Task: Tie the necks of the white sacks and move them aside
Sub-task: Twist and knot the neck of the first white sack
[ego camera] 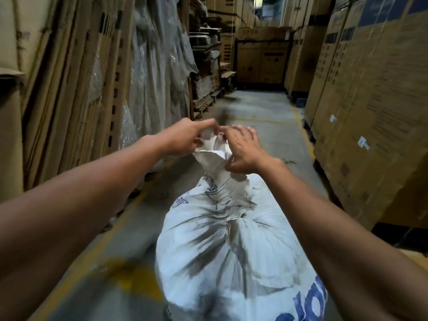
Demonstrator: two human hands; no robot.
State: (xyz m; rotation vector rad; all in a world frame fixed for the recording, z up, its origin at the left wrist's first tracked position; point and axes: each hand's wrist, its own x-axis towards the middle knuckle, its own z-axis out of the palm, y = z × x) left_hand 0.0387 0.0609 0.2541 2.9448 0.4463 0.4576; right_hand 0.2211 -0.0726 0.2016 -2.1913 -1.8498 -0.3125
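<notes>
**Two hands on the neck of one white sack**

The left hand [185,137] is closed on the loose top edge of the sack's mouth, pinching the white cloth between thumb and fingers. The right hand [243,151] lies against the other side of the same neck [220,179], fingers spread and curled, thumb pressed to the gathered cloth lower down; how firm its hold is cannot be told. The fingertips of the two hands nearly meet above the open flap. Both forearms are bare and reach forward from the bottom corners of the view.

One sack [231,251] is in sight. It is full, stands on the floor [266,126] just below the hands in the middle of the aisle, and its cloth is bunched into folds running up to the neck. It carries blue printing in two places: large letters at the lower right, cut off by the frame edge and too blurred to read, and a small block of print at the upper left shoulder, also unreadable.

A yellow line [303,133] is painted on the floor along the right side of the aisle, and another yellow band runs along the left.

On the right stand tall cartons [370,100] in a row, with dark printed marks and two small white labels [363,142]; none of the writing is legible. On the left lean flattened cardboard sheets [69,89] and clear plastic wrap [157,66]. More cartons close the far end of the aisle.
</notes>
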